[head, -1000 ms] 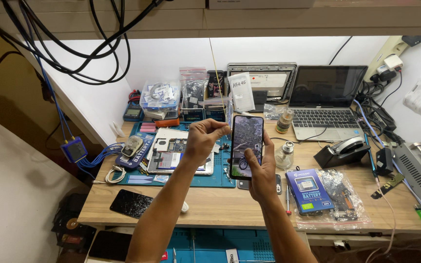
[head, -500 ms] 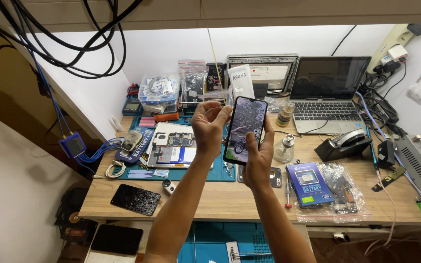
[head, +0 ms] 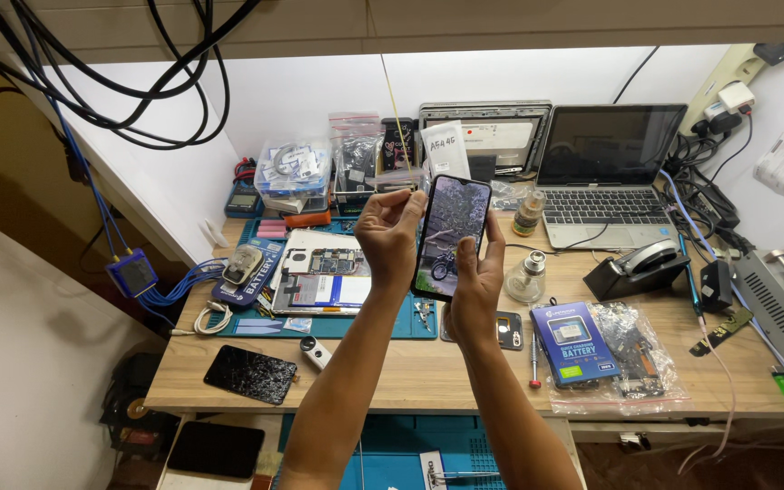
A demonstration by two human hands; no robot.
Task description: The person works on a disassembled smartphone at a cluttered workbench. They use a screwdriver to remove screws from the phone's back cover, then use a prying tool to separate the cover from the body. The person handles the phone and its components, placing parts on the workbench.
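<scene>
I hold the smartphone raised above the desk, lit screen facing me for a clear look, my left hand closing its grip on the nine o'clock edge and my right hand cupping the five o'clock corner from below.

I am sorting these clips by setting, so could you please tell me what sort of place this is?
Most likely a phone repair bench: an opened phone on the blue work mat, a cracked screen panel, and a boxed battery.
</scene>
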